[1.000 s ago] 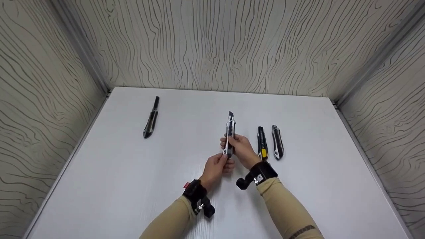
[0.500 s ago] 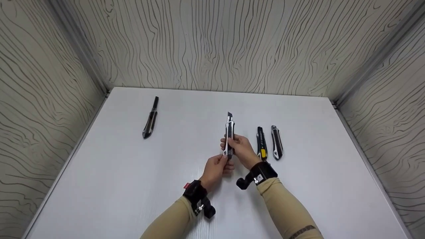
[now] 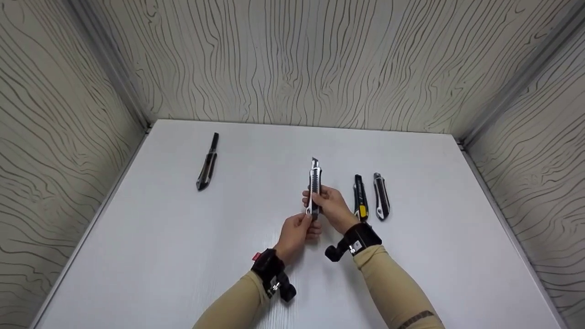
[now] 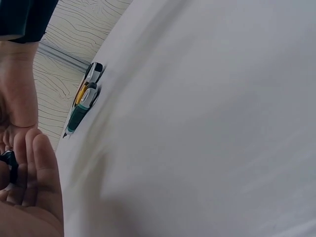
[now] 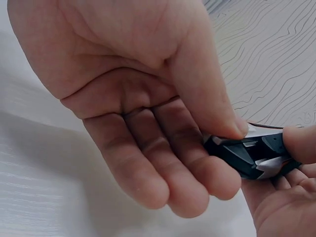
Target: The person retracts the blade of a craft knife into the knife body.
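Note:
A silver-and-black snap-off utility knife (image 3: 316, 180) is held above the table, nose pointing away, with a short bit of blade showing. My right hand (image 3: 337, 208) grips its middle, thumb lying on top. At the rear end, my left hand (image 3: 294, 233) pinches the handle. The right wrist view shows the knife's dark end (image 5: 247, 155) between both hands; the left fingers (image 5: 276, 207) lie beneath it. Only a small part of the knife (image 4: 10, 165) appears in the left wrist view.
Right of my hands lie a dark utility knife with a yellow patch (image 3: 361, 198) and a silver-and-brown one (image 3: 382, 196). Another knife (image 3: 208, 164) lies far left, its dark front end extended. Patterned walls (image 3: 292, 64) enclose the white table (image 3: 160, 256).
The blade of the held knife shows shorter than a second ago, and my right thumb has slid back along the handle. The knife has shifted slightly left; the other knives stay put.

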The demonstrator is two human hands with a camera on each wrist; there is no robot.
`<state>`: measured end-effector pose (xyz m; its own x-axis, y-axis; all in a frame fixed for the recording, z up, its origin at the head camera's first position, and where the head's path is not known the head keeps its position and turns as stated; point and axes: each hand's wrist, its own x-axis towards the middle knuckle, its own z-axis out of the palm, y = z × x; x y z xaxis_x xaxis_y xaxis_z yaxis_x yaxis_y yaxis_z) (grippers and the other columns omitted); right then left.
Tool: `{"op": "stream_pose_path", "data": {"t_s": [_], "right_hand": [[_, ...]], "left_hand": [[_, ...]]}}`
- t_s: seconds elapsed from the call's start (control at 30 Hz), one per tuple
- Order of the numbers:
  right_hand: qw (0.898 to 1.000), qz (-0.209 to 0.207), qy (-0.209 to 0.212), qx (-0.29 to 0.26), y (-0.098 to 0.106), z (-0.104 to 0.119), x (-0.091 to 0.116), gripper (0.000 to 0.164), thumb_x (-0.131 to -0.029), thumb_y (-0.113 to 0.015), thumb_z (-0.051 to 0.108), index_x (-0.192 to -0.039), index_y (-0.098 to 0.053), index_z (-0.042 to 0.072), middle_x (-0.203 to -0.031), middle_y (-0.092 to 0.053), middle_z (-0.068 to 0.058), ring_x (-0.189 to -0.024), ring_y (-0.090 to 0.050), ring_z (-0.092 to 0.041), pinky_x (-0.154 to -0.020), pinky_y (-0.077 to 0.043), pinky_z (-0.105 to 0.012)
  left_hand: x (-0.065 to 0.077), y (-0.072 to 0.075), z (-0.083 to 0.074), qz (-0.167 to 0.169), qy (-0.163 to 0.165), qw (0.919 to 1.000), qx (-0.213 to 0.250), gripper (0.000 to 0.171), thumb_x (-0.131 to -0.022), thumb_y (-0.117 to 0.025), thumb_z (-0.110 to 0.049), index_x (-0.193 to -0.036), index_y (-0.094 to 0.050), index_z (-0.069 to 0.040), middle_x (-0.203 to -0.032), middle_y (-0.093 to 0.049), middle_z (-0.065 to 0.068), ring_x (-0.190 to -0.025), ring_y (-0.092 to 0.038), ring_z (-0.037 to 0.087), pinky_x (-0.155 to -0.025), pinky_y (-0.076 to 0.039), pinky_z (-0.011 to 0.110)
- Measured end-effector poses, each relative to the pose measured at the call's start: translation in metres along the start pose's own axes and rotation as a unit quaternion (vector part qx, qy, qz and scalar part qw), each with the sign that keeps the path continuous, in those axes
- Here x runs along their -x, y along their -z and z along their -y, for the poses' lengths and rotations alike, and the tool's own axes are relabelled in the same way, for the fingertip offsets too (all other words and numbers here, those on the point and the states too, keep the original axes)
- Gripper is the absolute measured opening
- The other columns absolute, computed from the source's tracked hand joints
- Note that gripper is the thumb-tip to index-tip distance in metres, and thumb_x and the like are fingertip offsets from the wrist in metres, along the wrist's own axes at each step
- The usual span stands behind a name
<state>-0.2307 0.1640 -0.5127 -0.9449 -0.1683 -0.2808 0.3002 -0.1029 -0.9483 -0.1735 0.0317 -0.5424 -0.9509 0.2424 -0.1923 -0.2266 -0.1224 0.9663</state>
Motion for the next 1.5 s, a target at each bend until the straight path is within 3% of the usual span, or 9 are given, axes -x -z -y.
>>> {"op": "stream_pose_path", "data": {"t_s": [0.27, 0.6, 0.73, 0.93, 1.17, 1.5], "right_hand": [[1.0, 0.008, 0.002, 0.01, 0.001, -0.002, -0.001, 0.04, -0.1, -0.047, 0.004, -0.137, -0.042, -0.011, -0.133, -0.054, -0.03, -0.099, -0.067, -0.015, -0.097, -0.053, -0.03], [1.0, 0.012, 0.004, 0.007, 0.0, -0.003, 0.001, 0.039, -0.101, -0.047, 0.004, -0.138, -0.042, -0.008, -0.128, -0.06, -0.024, -0.103, -0.066, -0.016, -0.097, -0.052, -0.03], [1.0, 0.014, 0.004, 0.013, 0.0, -0.001, 0.002, 0.041, -0.101, -0.047, 0.008, -0.139, -0.041, -0.007, -0.131, -0.059, -0.024, -0.105, -0.065, -0.016, -0.099, -0.051, -0.031], [0.999, 0.01, 0.005, 0.039, 0.002, 0.004, 0.002, 0.041, -0.101, -0.049, 0.011, -0.138, -0.044, -0.007, -0.128, -0.062, -0.021, -0.103, -0.065, -0.015, -0.095, -0.053, -0.029], [0.998, 0.017, 0.016, 0.053, 0.006, 0.007, 0.0, 0.043, -0.101, -0.05, 0.011, -0.138, -0.043, -0.008, -0.128, -0.062, -0.023, -0.1, -0.066, -0.014, -0.089, -0.054, -0.028], [0.998, 0.024, 0.005, 0.059, 0.002, 0.008, 0.001, 0.04, -0.102, -0.05, 0.017, -0.137, -0.047, -0.003, -0.13, -0.06, -0.023, -0.104, -0.064, -0.016, -0.092, -0.052, -0.028]], "left_hand": [[0.001, 0.0, -0.001, -0.003, 0.004, 1.0, 0.007, 0.032, -0.104, -0.043, -0.015, -0.109, -0.059, 0.012, -0.093, -0.071, 0.014, -0.078, -0.069, 0.012, -0.079, -0.061, 0.033], [0.001, 0.0, 0.001, -0.002, 0.0, 0.9997, 0.022, 0.032, -0.105, -0.042, -0.014, -0.109, -0.057, 0.015, -0.094, -0.071, 0.02, -0.074, -0.068, 0.009, -0.078, -0.061, 0.035], [0.002, 0.001, 0.0, -0.003, -0.004, 0.9999, 0.015, 0.033, -0.105, -0.041, -0.014, -0.111, -0.056, 0.014, -0.098, -0.07, 0.023, -0.076, -0.069, 0.011, -0.078, -0.061, 0.034], [0.002, 0.003, -0.002, -0.002, -0.012, 0.9999, 0.0, 0.034, -0.105, -0.042, -0.018, -0.113, -0.058, 0.012, -0.096, -0.071, 0.018, -0.079, -0.069, 0.013, -0.079, -0.061, 0.033], [0.003, 0.002, -0.003, 0.009, -0.005, 0.9994, 0.034, 0.041, -0.105, -0.043, -0.021, -0.12, -0.056, 0.014, -0.106, -0.07, 0.025, -0.083, -0.072, 0.015, -0.08, -0.061, 0.032], [0.0, 0.002, -0.003, -0.008, -0.019, 0.9994, 0.029, 0.035, -0.104, -0.045, -0.015, -0.119, -0.055, 0.014, -0.104, -0.071, 0.025, -0.088, -0.072, 0.02, -0.08, -0.06, 0.03]]}}
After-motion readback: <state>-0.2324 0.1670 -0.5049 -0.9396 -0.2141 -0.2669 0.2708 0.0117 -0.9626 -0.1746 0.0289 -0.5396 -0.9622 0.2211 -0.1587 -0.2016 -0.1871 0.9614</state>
